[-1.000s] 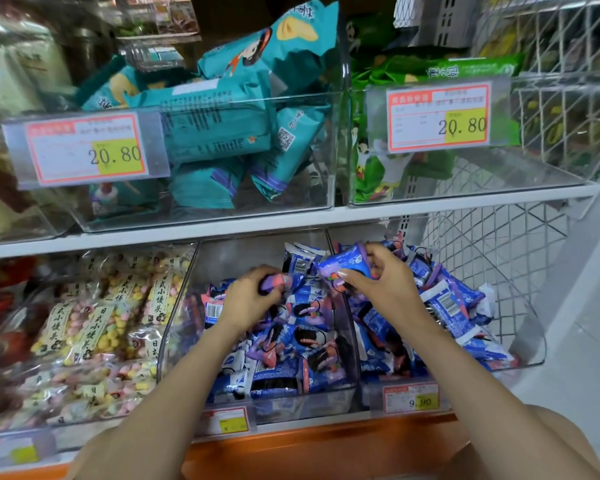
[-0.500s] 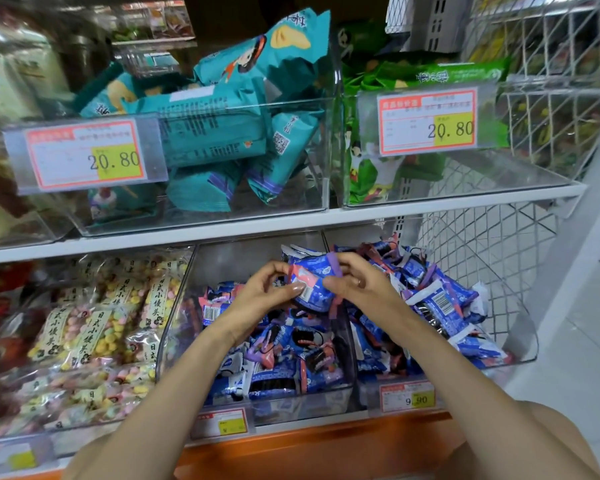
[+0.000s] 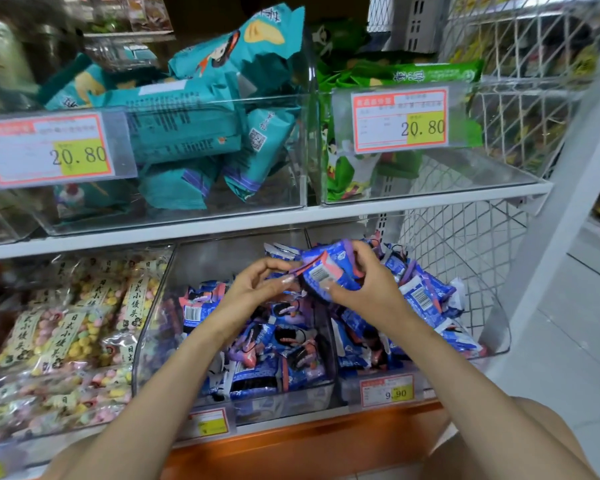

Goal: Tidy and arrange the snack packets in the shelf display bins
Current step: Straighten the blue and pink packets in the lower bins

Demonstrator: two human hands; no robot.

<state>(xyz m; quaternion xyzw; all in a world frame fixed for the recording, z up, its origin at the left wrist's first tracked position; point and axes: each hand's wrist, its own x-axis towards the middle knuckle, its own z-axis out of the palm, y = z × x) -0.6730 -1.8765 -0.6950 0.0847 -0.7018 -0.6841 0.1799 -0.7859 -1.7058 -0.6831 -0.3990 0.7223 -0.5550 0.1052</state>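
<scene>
We hold one packet (image 3: 326,275) over the divider between two bins (image 3: 201,265) | blue packets (image 3: 420,299) heaped inside, past counting | left hand (image 3: 253,289): thumb and forefinger pinch its left edge | right hand (image 3: 368,285): fingers curled round its right end | above: two 20.80 tags (image 3: 400,119)

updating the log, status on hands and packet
Left hand pinches edge of blue packet, right hand grips it. Packet held above heaped lower bins, not placed. Nothing in the way.
</scene>
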